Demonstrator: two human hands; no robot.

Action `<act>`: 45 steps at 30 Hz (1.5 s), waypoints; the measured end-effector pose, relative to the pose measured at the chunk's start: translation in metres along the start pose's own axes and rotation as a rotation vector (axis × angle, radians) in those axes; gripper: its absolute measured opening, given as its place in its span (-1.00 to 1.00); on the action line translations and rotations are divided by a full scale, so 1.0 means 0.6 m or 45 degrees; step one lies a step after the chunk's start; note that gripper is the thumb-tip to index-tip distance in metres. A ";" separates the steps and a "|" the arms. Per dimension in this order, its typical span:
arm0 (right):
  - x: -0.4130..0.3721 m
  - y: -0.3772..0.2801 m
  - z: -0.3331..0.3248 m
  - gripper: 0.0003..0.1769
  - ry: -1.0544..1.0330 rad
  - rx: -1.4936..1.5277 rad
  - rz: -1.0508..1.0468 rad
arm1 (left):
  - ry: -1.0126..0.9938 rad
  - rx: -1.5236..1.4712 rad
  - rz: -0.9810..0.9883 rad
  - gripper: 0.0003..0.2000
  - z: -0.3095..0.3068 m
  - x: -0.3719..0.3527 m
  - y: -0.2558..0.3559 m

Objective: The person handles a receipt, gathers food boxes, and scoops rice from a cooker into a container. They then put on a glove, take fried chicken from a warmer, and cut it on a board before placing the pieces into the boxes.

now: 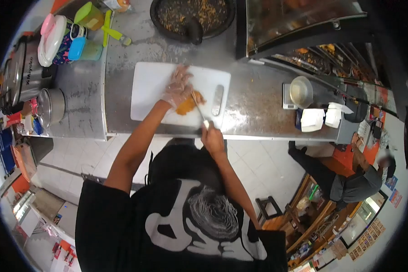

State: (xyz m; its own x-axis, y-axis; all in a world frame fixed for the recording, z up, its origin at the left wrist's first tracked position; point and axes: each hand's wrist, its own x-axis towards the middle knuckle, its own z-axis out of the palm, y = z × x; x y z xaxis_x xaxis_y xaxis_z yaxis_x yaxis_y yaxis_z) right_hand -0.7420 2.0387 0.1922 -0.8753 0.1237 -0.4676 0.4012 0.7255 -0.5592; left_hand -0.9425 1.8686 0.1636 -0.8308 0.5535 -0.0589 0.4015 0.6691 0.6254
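A white cutting board with a handle slot lies on the steel counter. On it is a flattish orange-brown piece of food, with smaller reddish-brown bits beside it. My left hand, in a clear plastic glove, rests over the board at the food's upper left edge. Its fingers stretch away from me, slightly blurred. My right hand, bare, grips the pale handle of a knife at the board's near edge. The blade slants up and left, lying against the food's right side, its tip close to my gloved hand.
Beyond the board stands a dark stone mortar with a pestle and food remains. A bowl sits on a scale at right, near white boxes. Left are plastic containers and a steel pot. A person is at far right.
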 end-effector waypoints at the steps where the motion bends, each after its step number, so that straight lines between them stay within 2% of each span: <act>1: 0.015 0.005 0.000 -0.67 0.022 0.079 -0.014 | 0.017 0.018 0.010 -0.54 0.000 0.012 -0.009; 2: -0.004 0.016 0.000 -0.67 0.015 0.080 0.015 | -0.007 0.011 0.007 -0.48 0.013 -0.006 -0.003; 3: 0.013 0.028 -0.006 -0.66 0.007 0.227 -0.091 | 0.010 0.020 0.017 -0.48 0.009 -0.005 0.006; 5: 0.032 0.038 -0.018 -0.63 0.023 0.369 -0.225 | 0.312 -0.186 -0.011 -0.45 0.004 -0.039 0.042; 6: 0.033 0.034 -0.022 -0.63 0.028 0.371 -0.231 | 0.317 -0.180 -0.006 -0.45 -0.006 -0.057 0.060; 8: 0.026 0.022 -0.028 -0.60 -0.096 0.309 -0.058 | 0.009 -0.236 -0.026 -0.36 -0.024 -0.088 0.086; 9: 0.022 0.020 -0.026 -0.60 -0.102 0.311 -0.059 | 0.009 -0.234 -0.032 -0.36 -0.018 -0.092 0.083; 11: 0.010 0.020 -0.022 -0.60 -0.037 0.404 -0.050 | -0.056 0.032 -0.243 -0.15 0.004 -0.098 0.076; 14: 0.001 0.030 -0.008 -0.63 0.000 0.519 -0.105 | -0.101 -0.013 -0.371 -0.21 0.017 -0.082 0.067; 18: -0.002 0.055 0.007 -0.66 0.034 0.580 -0.116 | -0.048 0.049 -0.293 -0.25 0.025 -0.089 0.054; 20: -0.007 0.058 0.005 -0.66 0.058 0.519 -0.047 | 0.007 -0.006 -0.181 -0.31 0.026 -0.096 0.049; 24: -0.018 0.029 -0.014 -0.65 0.034 0.435 -0.042 | 0.036 0.084 -0.164 -0.29 0.002 -0.096 0.083; 27: -0.016 0.022 -0.004 -0.64 -0.015 0.135 -0.003 | -0.103 0.154 0.005 -0.24 -0.020 -0.097 0.105; 29: -0.026 0.011 -0.003 -0.64 -0.002 0.071 0.019 | -0.030 -0.052 -0.303 -0.15 0.023 -0.105 0.064; 31: -0.039 0.003 -0.006 -0.65 0.006 0.002 0.042 | 0.002 -0.010 -0.304 -0.13 0.031 -0.111 0.064; 33: -0.043 0.000 -0.013 -0.65 -0.101 0.012 0.112 | 0.042 0.028 -0.303 -0.10 0.044 -0.112 0.056; 36: -0.010 -0.006 0.007 -0.65 -0.022 -0.013 0.033 | 0.126 0.027 -0.229 -0.08 0.063 -0.128 0.043; 37: 0.005 -0.027 -0.007 -0.64 -0.096 0.021 0.065 | 0.109 -0.033 -0.201 -0.08 0.061 -0.128 0.043; 39: -0.002 -0.011 0.004 -0.65 -0.042 0.022 0.002 | 0.083 -0.097 -0.181 -0.08 0.067 -0.139 0.038; 41: -0.020 0.034 0.009 -0.63 0.103 0.089 -0.208 | 0.162 -0.030 -0.212 -0.07 0.085 -0.133 0.011; 45: -0.073 0.064 -0.036 -0.59 -0.014 -0.035 -0.093 | 0.188 0.019 -0.246 -0.06 0.083 -0.131 0.010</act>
State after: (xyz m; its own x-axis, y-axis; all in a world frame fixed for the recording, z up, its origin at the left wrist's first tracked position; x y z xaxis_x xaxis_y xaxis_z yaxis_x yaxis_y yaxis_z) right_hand -0.6939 2.0758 0.2058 -0.8989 0.0624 -0.4337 0.3286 0.7507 -0.5731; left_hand -0.8558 1.8540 0.1330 -0.9396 0.3368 -0.0614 0.2344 0.7635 0.6017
